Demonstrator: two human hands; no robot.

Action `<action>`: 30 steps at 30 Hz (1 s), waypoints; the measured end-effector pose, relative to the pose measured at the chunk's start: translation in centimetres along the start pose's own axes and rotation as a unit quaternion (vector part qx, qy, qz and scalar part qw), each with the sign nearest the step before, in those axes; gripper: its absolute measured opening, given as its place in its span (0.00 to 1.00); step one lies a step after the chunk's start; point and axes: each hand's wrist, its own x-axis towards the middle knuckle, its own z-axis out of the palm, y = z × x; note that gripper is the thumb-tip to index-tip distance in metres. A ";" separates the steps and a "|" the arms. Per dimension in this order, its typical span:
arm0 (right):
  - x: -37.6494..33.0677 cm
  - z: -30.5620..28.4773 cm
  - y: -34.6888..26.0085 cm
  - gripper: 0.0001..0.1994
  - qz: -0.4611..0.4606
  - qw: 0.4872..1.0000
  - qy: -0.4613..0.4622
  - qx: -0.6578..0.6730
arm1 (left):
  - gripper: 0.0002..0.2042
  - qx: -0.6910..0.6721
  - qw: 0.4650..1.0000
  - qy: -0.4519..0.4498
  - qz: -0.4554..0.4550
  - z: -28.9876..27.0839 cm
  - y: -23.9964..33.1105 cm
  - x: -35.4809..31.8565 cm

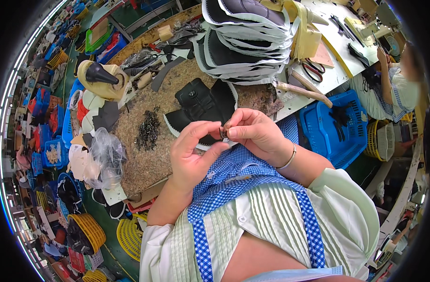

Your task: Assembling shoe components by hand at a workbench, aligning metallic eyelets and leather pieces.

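Both hands, left point(192, 150) and right point(256, 132), pinch one small buckle point(223, 132) at centre, with the black upper point(201, 109) at 12 o'clock and the buckle pile point(148, 130) at 9 seemingly mostly unused.

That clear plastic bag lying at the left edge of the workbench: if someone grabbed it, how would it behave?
The plastic bag looks thin and crumpled, so it would probably collapse floppily in the hand. It seems nearly empty, so likely very light. Its glossy film may be a bit slippery.
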 end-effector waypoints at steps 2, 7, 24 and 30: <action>-0.2 -0.4 0.1 0.05 0.014 1.000 -0.016 0.017 | 0.15 0.018 1.000 -0.004 0.001 0.0 0.7 0.2; -0.4 -0.7 -0.1 0.05 0.068 0.992 -0.054 0.087 | 0.10 0.154 0.974 -0.052 0.156 -1.0 -0.2 0.6; -2.1 -1.2 -0.8 0.07 -0.253 0.895 0.011 -0.368 | 0.12 0.226 0.943 -0.117 0.214 1.4 1.3 1.8; -2.5 -1.6 -1.7 0.06 -0.428 0.734 0.030 -0.526 | 0.11 0.240 0.946 -0.109 0.190 2.7 1.8 2.0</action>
